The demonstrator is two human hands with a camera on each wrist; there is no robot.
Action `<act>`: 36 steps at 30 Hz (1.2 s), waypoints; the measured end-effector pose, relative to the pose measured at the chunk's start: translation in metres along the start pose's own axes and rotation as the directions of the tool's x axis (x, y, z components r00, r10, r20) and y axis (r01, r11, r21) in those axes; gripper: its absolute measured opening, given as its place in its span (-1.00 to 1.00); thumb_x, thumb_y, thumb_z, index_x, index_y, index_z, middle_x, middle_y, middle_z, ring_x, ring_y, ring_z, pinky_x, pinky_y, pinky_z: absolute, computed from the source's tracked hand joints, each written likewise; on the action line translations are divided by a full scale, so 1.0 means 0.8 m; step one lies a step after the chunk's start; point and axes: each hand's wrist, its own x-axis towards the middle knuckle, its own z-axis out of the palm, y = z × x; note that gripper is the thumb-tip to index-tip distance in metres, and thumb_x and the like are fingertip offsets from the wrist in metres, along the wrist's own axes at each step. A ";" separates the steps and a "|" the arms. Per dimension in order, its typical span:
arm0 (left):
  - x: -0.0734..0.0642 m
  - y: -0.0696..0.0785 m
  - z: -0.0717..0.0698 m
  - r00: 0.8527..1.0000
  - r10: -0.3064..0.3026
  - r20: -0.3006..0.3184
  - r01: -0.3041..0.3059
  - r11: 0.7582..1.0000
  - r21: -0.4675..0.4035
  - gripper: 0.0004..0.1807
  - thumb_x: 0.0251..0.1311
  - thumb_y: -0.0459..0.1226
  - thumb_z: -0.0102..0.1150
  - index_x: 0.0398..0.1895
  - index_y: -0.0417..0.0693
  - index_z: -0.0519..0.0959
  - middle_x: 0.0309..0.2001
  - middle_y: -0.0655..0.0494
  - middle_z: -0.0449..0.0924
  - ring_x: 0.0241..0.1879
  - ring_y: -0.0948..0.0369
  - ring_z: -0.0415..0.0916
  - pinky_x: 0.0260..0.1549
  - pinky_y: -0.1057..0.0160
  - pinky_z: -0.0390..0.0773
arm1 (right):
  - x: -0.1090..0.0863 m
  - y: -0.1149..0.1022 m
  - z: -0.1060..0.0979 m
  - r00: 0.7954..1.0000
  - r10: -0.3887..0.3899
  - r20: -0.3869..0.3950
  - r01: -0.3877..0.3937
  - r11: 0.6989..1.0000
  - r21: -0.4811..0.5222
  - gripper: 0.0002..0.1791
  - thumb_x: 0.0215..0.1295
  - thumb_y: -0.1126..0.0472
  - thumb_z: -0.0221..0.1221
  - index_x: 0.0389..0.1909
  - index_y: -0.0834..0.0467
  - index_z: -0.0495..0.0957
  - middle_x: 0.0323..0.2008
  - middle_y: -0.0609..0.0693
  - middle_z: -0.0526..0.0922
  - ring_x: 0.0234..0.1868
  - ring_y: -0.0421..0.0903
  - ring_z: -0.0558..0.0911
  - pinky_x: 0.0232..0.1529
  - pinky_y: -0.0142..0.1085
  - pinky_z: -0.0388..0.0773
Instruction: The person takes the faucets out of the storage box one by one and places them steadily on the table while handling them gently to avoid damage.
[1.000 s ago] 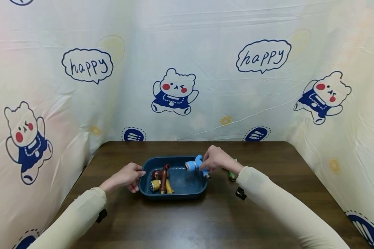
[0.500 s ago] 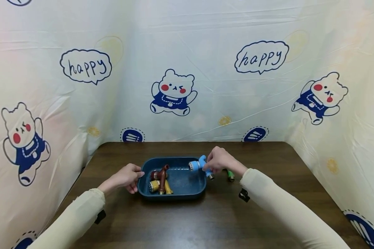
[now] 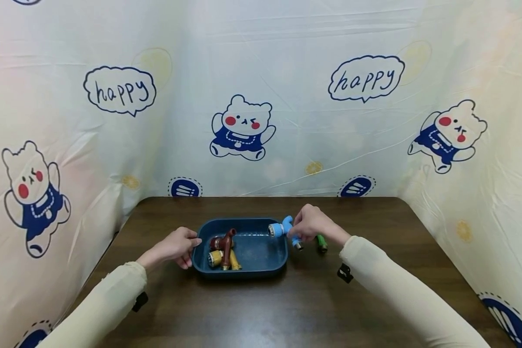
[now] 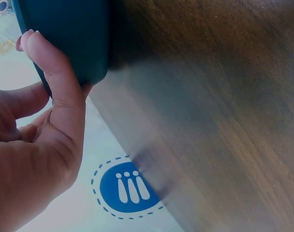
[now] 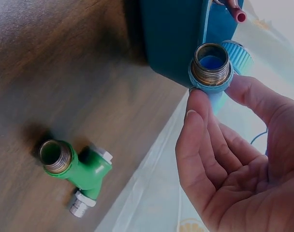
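Observation:
My right hand [image 3: 311,223] pinches a blue tap [image 3: 276,229] between thumb and fingers, over the right rim of the dark blue tray [image 3: 261,274]. In the right wrist view the blue tap's threaded metal end [image 5: 211,72] faces the camera, and its ribbed knob [image 5: 239,58] shows behind. My left hand [image 3: 178,245] grips the tray's left end, thumb at the rim and fingers against the outer wall. Inside the tray, on its left side, a brown tap [image 3: 228,249] lies across a yellow tap [image 3: 216,258] and partly hides it.
A green tap [image 5: 89,169] with a threaded end lies on the brown wooden table [image 3: 261,314], right of the tray and partly behind my right hand in the head view. A printed curtain [image 3: 296,72] hangs round the table's back and sides.
My right hand has moved the blue tap to the right, from over the tray's inside to its right rim. More of the green tap shows. The left hand keeps its grip.

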 end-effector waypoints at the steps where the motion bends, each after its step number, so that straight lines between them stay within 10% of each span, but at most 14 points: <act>1: 0.000 0.000 0.000 1.000 -0.002 0.002 0.002 1.000 -0.002 -0.65 0.67 -0.34 -0.10 0.25 -0.50 0.45 -0.53 -0.11 0.57 -0.68 0.18 0.58 -0.59 0.17 0.74 | 0.000 0.001 0.000 1.000 0.006 -0.001 -0.006 1.000 0.006 -0.81 0.25 0.21 0.50 -0.50 0.19 0.77 -0.61 0.04 0.69 -0.59 -0.09 0.70 -0.40 -0.15 0.78; 36: -0.002 0.002 0.000 1.000 -0.007 -0.007 0.007 1.000 0.015 -0.64 0.67 -0.34 -0.10 0.26 -0.51 0.45 -0.50 -0.12 0.57 -0.67 0.18 0.58 -0.57 0.17 0.74 | -0.010 0.036 -0.021 0.998 0.046 -0.050 -0.045 0.999 0.031 -0.83 0.28 0.20 0.48 -0.42 0.22 0.79 -0.58 0.04 0.71 -0.41 0.13 0.79 -0.30 -0.08 0.79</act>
